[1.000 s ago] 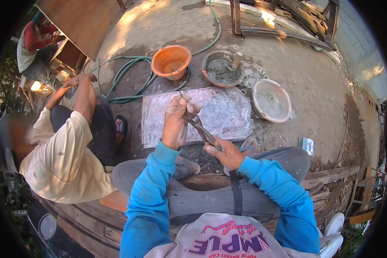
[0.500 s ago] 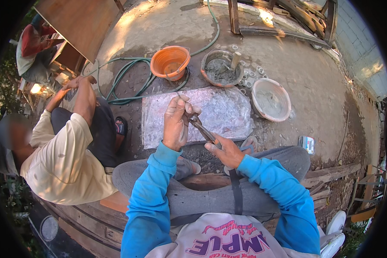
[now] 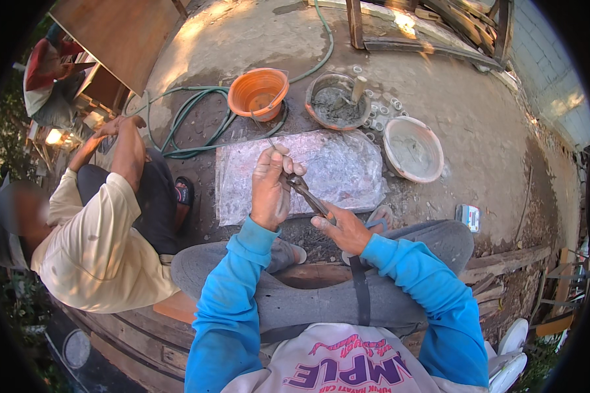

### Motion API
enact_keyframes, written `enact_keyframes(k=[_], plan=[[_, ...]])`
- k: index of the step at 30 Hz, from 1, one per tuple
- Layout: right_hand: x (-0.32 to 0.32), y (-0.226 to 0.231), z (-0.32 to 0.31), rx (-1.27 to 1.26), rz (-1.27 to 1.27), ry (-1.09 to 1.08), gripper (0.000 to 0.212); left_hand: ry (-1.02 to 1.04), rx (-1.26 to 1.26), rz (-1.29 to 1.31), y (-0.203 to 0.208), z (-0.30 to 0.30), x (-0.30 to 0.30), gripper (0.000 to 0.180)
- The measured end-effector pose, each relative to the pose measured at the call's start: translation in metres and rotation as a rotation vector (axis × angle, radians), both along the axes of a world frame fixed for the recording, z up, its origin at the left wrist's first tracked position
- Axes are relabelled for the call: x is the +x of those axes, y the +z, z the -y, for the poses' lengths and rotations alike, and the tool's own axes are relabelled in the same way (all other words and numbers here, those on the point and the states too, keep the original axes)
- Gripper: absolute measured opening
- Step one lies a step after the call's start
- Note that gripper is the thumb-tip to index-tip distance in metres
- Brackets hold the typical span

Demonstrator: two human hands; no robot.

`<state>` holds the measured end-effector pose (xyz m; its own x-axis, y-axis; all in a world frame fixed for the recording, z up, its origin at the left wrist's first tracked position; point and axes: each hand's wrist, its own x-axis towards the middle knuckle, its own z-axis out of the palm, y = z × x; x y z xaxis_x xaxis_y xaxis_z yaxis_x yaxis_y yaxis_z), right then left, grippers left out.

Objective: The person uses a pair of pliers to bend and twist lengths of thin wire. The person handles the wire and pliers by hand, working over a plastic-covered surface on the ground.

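Pinched in my left hand [image 3: 271, 190] is a thin, bent wire [image 3: 269, 138], which sticks up past the fingertips toward the orange bucket. My right hand [image 3: 345, 231] is closed around the handles of worn metal pliers [image 3: 310, 198]. The head of the pliers points up and left and sits right beside my left fingertips. Whether the jaws grip the wire's lower end I cannot tell, as the fingers partly hide it. Below both hands lies a pale, plastic-covered slab [image 3: 334, 160] on the ground.
Beyond the slab stand an orange bucket [image 3: 239, 98], a basin of wet cement [image 3: 316, 121] and a pale basin [image 3: 429, 171]. Small white rings [image 3: 396, 103] lie between them. A green hose [image 3: 177, 134] coils at left. One person [image 3: 92, 249] sits close on my left; another [image 3: 42, 82] is farther back.
Both hands stay almost in place, still holding the wire and pliers. The wire's upper part shows slightly differently above my left fingers.
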<state>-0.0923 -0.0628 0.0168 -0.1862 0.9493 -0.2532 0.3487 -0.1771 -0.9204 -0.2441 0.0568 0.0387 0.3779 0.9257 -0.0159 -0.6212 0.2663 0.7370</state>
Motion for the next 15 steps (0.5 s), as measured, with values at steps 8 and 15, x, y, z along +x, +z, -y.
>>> enact_keyframes(k=[8,15], plan=[[-0.009,-0.006,-0.002,-0.001,-0.048,-0.114,0.046,-0.023,-0.010,-0.018,0.005,0.003,0.002,0.017],[-0.004,-0.013,-0.008,0.019,0.070,-0.136,0.044,-0.014,0.068,-0.019,0.012,0.012,0.007,0.017]])
